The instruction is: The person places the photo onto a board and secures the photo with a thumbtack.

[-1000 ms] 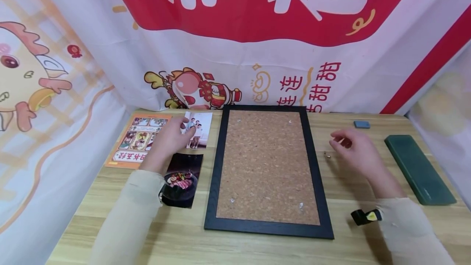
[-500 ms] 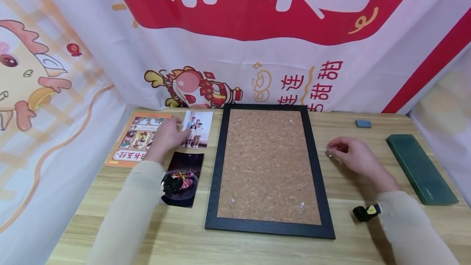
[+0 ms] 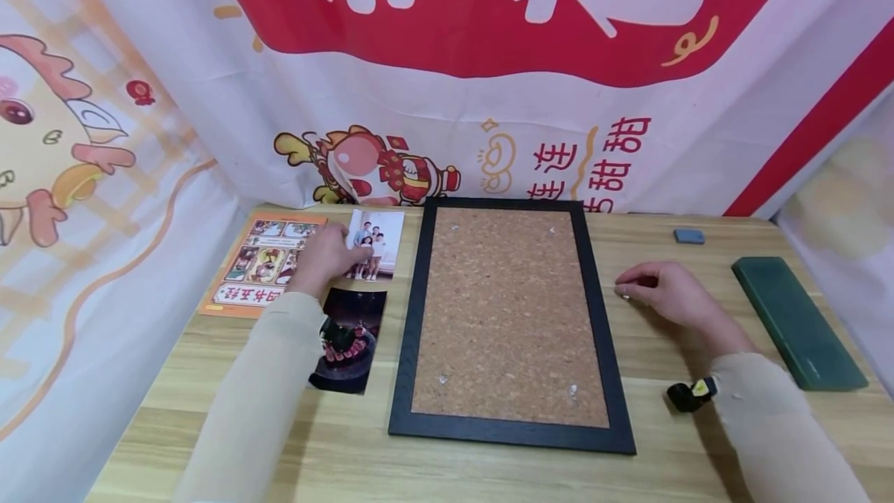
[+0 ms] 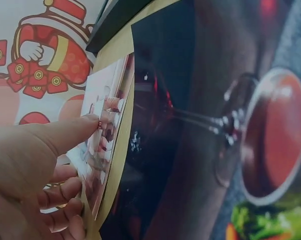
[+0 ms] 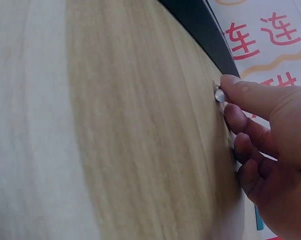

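Note:
In the head view my left hand point(image 3: 326, 256) is over the left edge of a family photo point(image 3: 384, 244), its thumb lying on the print. The left wrist view shows the thumb point(image 4: 85, 125) extended across the photo point(image 4: 106, 125) and the other fingers loosely bent by its edge. Right of the corkboard point(image 3: 513, 317), my right hand point(image 3: 667, 289) is low over the table. Its thumb and index finger pinch a small clear pushpin point(image 5: 219, 95), seen at the fingertips in the right wrist view. Several clear pins point(image 3: 573, 390) sit near the board's corners.
A food photo point(image 3: 363, 301) lies below the family photo, partly under the left wrist's camera. An orange printed sheet point(image 3: 237, 293) is at far left. On the right are a blue eraser-like block point(image 3: 689, 237) and a green case point(image 3: 796, 324). A printed curtain point(image 3: 447, 130) hangs behind.
My right hand has come down and slightly left to the pushpin on the table, and its fingertips have closed together. My left hand has shifted slightly at the family photo.

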### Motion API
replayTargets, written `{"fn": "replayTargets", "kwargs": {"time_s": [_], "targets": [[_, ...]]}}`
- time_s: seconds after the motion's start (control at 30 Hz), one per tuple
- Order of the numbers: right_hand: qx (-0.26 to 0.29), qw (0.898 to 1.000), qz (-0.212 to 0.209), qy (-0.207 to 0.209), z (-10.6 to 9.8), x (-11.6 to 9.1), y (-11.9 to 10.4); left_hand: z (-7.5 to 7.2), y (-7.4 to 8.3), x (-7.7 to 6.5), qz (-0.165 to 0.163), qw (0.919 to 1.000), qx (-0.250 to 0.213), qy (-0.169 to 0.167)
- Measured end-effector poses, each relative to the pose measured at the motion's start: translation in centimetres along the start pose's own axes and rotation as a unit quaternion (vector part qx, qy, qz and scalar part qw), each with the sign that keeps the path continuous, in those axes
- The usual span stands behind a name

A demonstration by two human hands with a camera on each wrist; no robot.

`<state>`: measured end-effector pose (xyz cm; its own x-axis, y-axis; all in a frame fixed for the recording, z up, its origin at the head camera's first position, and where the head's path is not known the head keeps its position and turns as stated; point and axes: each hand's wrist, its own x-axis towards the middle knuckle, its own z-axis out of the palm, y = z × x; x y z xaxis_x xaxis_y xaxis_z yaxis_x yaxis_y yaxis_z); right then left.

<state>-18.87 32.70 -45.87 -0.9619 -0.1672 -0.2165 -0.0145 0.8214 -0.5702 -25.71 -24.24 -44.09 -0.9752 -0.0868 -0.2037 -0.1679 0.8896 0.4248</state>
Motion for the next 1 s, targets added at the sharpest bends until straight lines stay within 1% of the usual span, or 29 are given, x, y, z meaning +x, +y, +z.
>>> {"fn": "replayTargets", "kwargs": {"time_s": [0.2,0.3,0.43,0.6,0.77,0.87,1.0], "targets": [[-0.006,1.0,-0.003,0.0,0.0,0.3,-0.1,0.2,0.3,0.4,-0.028,0.9995,-0.016,-0.006],[-0.011,1.0,-0.013,0.007,0.1,0.3,-0.3,0.2,0.4,0.3,-0.041,0.9988,-0.027,-0.001],[-0.033,0.999,-0.036,0.017,0.3,0.2,-0.7,0.2,0.6,0.3,-0.057,0.9974,-0.045,0.002],[-0.065,0.996,-0.064,0.025,0.4,0.3,-1.4,0.0,0.9,0.7,-0.069,0.9959,-0.058,-0.005],[-0.083,0.992,-0.085,0.035,0.6,0.2,-1.7,-0.1,1.2,1.3,-0.08,0.9939,-0.074,-0.015],[-0.087,0.992,-0.086,0.037,0.7,0.2,-1.7,-0.1,1.3,1.6,-0.084,0.9931,-0.08,-0.017],[-0.084,0.993,-0.079,0.032,0.8,0.3,-1.9,-0.1,1.4,2.2,-0.083,0.9941,-0.068,-0.013]]}}
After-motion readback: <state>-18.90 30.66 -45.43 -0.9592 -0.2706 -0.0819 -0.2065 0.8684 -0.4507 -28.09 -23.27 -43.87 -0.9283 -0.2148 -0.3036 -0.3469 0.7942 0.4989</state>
